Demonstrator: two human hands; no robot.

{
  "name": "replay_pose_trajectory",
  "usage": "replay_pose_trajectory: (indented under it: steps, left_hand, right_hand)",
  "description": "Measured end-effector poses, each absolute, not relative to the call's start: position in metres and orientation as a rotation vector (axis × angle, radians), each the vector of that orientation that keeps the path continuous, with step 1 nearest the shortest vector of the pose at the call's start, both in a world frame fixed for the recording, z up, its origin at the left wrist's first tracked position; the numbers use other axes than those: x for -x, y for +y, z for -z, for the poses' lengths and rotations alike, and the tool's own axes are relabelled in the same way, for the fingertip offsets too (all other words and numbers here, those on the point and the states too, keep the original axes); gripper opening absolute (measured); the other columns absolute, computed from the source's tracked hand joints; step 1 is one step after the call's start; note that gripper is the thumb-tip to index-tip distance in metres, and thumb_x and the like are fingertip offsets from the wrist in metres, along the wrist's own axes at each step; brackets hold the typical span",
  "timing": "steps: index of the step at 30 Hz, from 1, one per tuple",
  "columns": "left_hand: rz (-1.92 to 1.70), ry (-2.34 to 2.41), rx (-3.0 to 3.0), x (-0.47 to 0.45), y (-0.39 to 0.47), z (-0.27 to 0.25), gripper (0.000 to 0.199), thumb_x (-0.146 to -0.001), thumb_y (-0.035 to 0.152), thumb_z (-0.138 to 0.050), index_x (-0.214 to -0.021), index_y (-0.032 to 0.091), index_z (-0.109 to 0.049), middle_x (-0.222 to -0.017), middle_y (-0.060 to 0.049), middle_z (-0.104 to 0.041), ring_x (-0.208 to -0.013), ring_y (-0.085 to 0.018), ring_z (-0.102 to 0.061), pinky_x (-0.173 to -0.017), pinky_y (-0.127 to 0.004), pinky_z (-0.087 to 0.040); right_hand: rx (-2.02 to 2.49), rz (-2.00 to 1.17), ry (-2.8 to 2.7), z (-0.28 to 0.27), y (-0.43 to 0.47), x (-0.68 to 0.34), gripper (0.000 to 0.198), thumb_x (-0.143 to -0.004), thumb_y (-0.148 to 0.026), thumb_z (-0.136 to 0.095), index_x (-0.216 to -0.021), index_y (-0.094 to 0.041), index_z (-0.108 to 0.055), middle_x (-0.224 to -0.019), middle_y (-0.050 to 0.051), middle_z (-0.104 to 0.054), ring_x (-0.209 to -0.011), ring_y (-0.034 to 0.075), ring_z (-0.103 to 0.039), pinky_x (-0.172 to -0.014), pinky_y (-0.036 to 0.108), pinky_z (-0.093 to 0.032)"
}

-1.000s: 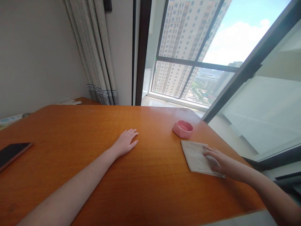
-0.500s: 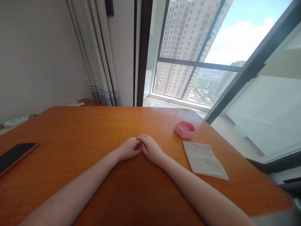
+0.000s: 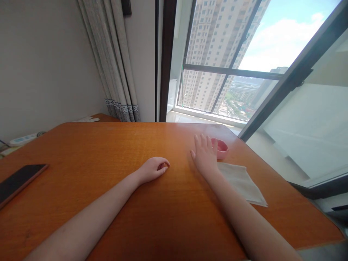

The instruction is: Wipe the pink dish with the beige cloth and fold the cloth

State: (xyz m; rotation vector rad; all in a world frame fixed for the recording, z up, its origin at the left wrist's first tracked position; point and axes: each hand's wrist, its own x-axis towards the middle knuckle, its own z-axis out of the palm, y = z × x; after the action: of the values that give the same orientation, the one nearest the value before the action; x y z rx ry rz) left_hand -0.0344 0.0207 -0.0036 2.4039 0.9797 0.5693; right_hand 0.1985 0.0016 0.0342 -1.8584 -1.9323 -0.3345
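My left hand point(image 3: 152, 169) rests on the wooden table point(image 3: 108, 145) near its middle, fingers curled in loosely with nothing visible in them. To its right, my right hand point(image 3: 206, 156) has its fingers spread and pointing away from me, empty. Just beyond that hand stands a small pink dish point(image 3: 222, 149) with a low angular wall, like an ashtray; the fingers hide its left side, and I cannot tell whether they touch it. A folded pale grey cloth point(image 3: 241, 181) lies nearer to me, partly covered by my right forearm.
A dark phone point(image 3: 21, 179) lies at the table's left edge. Beyond the far left edge is a white power strip point(image 3: 23, 139). A grey curtain point(image 3: 111, 54) hangs behind the table, and a large window point(image 3: 206, 87) is at the back right.
My hands were clasped together; now they are apart. My right hand has moved right and forward to the pink dish, with its fingers spread. The left hand has stayed in place.
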Motion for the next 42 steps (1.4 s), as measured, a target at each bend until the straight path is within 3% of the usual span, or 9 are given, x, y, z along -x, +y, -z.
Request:
replay_pose_trajectory:
  steps: [2, 5, 12, 15, 20, 24, 27, 34, 42]
  left_hand:
    - [-0.572, 0.979, -2.387, 0.036, 0.022, 0.004, 0.021, -0.082, 0.026, -0.046, -0.094, 0.020, -0.063, -0.072, 0.000, -0.058, -0.066, -0.013, -0.051, -0.064, -0.024, -0.038]
    - [-0.577, 0.989, -2.376, 0.036, 0.023, 0.005, 0.021, -0.082, 0.027, -0.046, -0.094, 0.020, -0.063, -0.073, 0.000, -0.059, -0.066, -0.013, -0.052, -0.063, -0.024, -0.039]
    - [-0.562, 0.995, -2.399, 0.035, 0.023, 0.007, 0.022, -0.083, 0.028, -0.045, -0.093, 0.020, -0.063, -0.074, -0.001, -0.060, -0.068, -0.014, -0.054, -0.066, -0.026, -0.043]
    - [-0.679, 1.002, -2.473, 0.035, 0.020, 0.003, 0.025, -0.084, 0.028, -0.046, -0.103, 0.021, -0.061, -0.098, -0.006, -0.062, -0.092, -0.019, -0.057, -0.083, -0.032, -0.046]
    - [-1.008, 1.068, -2.729, 0.035, 0.014, -0.008, 0.050, -0.085, 0.035, -0.051, -0.131, 0.022, -0.041, -0.144, -0.012, -0.035, -0.135, -0.026, -0.026, -0.109, -0.047, -0.026]
    - [-0.929, 0.922, -2.927, 0.032, 0.011, -0.014, 0.037, -0.085, 0.039, -0.052, -0.118, 0.023, -0.052, -0.139, -0.009, -0.044, -0.136, -0.027, -0.023, -0.111, -0.049, -0.022]
    - [-0.846, 0.857, -2.972, 0.032, 0.009, -0.018, 0.019, -0.088, 0.035, -0.047, -0.094, 0.022, -0.059, -0.114, -0.007, -0.060, -0.127, -0.023, -0.038, -0.111, -0.048, -0.024]
    - [-0.885, 1.384, -2.785, 0.093, 0.012, -0.033, 0.023, -0.082, 0.041, -0.054, -0.079, 0.019, -0.054, -0.097, -0.010, -0.060, -0.105, -0.025, -0.049, -0.095, -0.042, -0.042]
    - [-0.697, 2.206, -2.502, 0.203, 0.047, -0.020, 0.034, -0.072, 0.050, -0.057, -0.081, 0.017, -0.058, -0.092, -0.013, -0.064, -0.096, -0.031, -0.055, -0.096, -0.045, -0.038]
  right_hand:
    - [2.115, 0.398, -1.775, -0.039, 0.006, -0.228, 0.059, -0.081, -0.028, -0.056, -0.134, -0.012, -0.037, -0.142, 0.022, -0.032, -0.133, 0.041, -0.020, -0.102, 0.064, -0.016]
    - [2.379, 0.197, -1.756, -0.035, 0.012, -0.262, 0.050, -0.079, -0.039, -0.055, -0.121, -0.012, -0.051, -0.128, 0.022, -0.047, -0.124, 0.039, -0.037, -0.093, 0.063, -0.030]
    - [2.310, 0.095, -1.868, -0.028, 0.024, -0.282, 0.032, -0.087, -0.036, -0.043, -0.090, -0.012, -0.063, -0.092, 0.017, -0.065, -0.089, 0.028, -0.057, -0.075, 0.037, -0.043]
    - [2.132, 0.159, -1.950, -0.034, 0.025, -0.272, 0.027, -0.086, -0.037, -0.046, -0.080, -0.015, -0.061, -0.085, 0.013, -0.065, -0.081, 0.024, -0.057, -0.073, 0.034, -0.041]
    - [1.532, 0.092, -2.344, -0.039, 0.010, -0.217, 0.013, -0.082, -0.029, -0.059, -0.077, -0.018, -0.056, -0.085, 0.007, -0.062, -0.085, 0.023, -0.053, -0.079, 0.034, -0.042]
    - [1.128, 0.040, -2.486, -0.030, -0.006, -0.175, 0.012, -0.086, -0.031, -0.056, -0.084, -0.019, -0.058, -0.090, 0.007, -0.061, -0.093, 0.022, -0.052, -0.094, 0.041, -0.039]
    - [0.971, 0.041, -2.497, -0.026, -0.012, -0.164, 0.015, -0.088, -0.032, -0.051, -0.085, -0.020, -0.059, -0.090, 0.007, -0.061, -0.097, 0.022, -0.053, -0.101, 0.046, -0.036]
    - [1.063, 0.115, -2.195, -0.030, -0.013, -0.177, 0.036, -0.089, -0.028, -0.046, -0.124, -0.019, -0.046, -0.138, 0.012, -0.040, -0.136, 0.025, -0.025, -0.109, 0.049, -0.030]
    - [1.578, 0.123, -2.139, -0.022, 0.006, -0.209, 0.021, -0.086, -0.024, -0.045, -0.101, -0.020, -0.059, -0.117, 0.009, -0.059, -0.111, 0.026, -0.053, -0.109, 0.060, -0.014]
